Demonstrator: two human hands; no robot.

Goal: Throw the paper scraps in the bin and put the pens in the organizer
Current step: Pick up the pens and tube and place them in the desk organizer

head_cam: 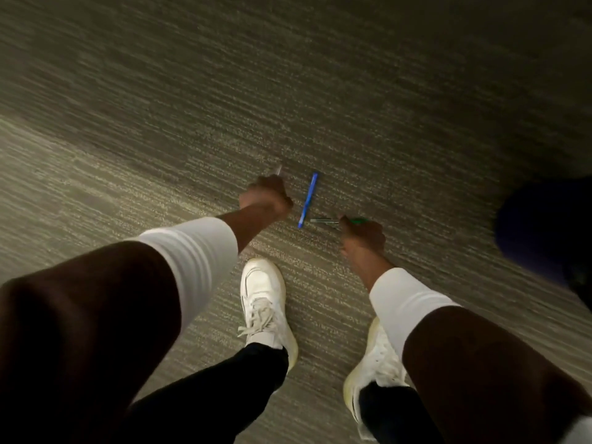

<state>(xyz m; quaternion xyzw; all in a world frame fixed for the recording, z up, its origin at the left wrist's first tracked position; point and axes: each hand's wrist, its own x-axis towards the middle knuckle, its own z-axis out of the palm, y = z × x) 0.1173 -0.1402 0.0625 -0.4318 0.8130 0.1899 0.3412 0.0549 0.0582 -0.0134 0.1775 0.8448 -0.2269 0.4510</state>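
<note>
Dark brown outer sleeves [96,315] were worn over white undersleeves [198,251], pushed back from both forearms. Black trousers [224,379] were noted. White lace-up sneakers [264,302] with yellowed soles were seen; laces were loosely tied on one.

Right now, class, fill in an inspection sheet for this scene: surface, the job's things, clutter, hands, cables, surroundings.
Surface: striped grey-green carpet, blurred toward the far edge.
Job's things: blue pen lying free on the carpet between the hands; green pen at the right hand; clear pen poking out of the left hand. Paper scraps, bin, organizer: nothing seen.
Clutter: nothing seen.
Hands: left hand fisted around the clear pen; right hand closed on the green pen.
Cables: nothing seen.
Surroundings: dark blue rounded object at the right edge, too dim to identify; white shoes on the carpet.
</note>
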